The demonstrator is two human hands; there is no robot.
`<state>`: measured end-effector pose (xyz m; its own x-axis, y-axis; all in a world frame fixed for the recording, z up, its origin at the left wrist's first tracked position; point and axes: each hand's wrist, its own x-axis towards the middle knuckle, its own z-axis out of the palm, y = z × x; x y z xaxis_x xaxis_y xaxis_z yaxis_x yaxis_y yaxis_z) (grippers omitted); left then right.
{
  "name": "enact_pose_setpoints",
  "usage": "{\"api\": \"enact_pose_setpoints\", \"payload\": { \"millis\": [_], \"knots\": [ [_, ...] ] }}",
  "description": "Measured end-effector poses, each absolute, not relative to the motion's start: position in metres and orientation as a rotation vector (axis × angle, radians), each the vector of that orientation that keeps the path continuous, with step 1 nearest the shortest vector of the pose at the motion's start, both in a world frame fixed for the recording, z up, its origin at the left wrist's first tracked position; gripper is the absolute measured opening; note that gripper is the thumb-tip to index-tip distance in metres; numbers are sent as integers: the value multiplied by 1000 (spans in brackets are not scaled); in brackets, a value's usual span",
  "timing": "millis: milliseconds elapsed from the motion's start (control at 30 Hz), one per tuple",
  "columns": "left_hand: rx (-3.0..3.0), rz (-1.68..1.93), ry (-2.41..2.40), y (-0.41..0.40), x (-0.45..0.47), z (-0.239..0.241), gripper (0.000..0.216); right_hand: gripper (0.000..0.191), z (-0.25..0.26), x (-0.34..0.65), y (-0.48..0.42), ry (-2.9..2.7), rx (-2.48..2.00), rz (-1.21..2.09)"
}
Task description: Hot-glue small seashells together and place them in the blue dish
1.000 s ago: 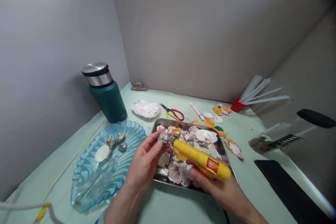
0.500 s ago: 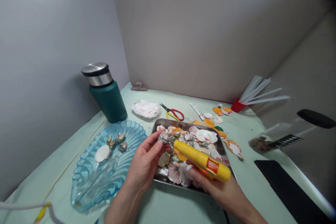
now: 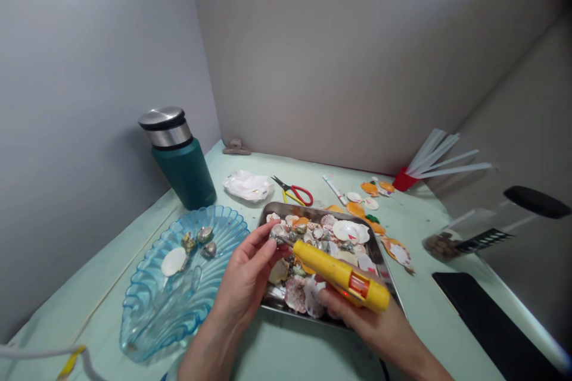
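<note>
My left hand pinches a small greyish shell between thumb and fingertips, just above the left rim of a metal tray heaped with several seashells. A yellow glue gun is gripped in my right hand, its nozzle touching the held shell. Left of the tray lies a blue shell-shaped glass dish with a white shell and three small shells stuck inside.
A teal flask with a steel lid stands at the back left. Scissors, a crumpled tissue, a pen, loose shells and glue sticks in a red holder lie behind the tray. A black pad sits at right.
The glue gun has dipped slightly down and to the left, its nozzle staying at the held shell. My left hand has kept its place.
</note>
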<state>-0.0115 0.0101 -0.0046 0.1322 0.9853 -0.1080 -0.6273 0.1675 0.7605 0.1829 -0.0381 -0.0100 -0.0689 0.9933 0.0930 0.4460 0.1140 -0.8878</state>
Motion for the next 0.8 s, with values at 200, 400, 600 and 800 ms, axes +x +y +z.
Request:
{"api": "enact_pose_setpoints", "payload": {
  "millis": [200,400,600,800],
  "knots": [
    [643,1299,705,9,-12,-4,33,33,-9,182,-39,-1561,-1463,829],
    [617,1293,685,10,-13,-4,37,31,-13,185,-37,-1637,-1424,805],
    [633,1287,668,11,-13,-5,34,37,-27,191,-35,-1664,-1436,771],
    [643,1280,663,9,-12,-4,34,38,-27,191,-35,-1652,-1435,807]
  ]
}}
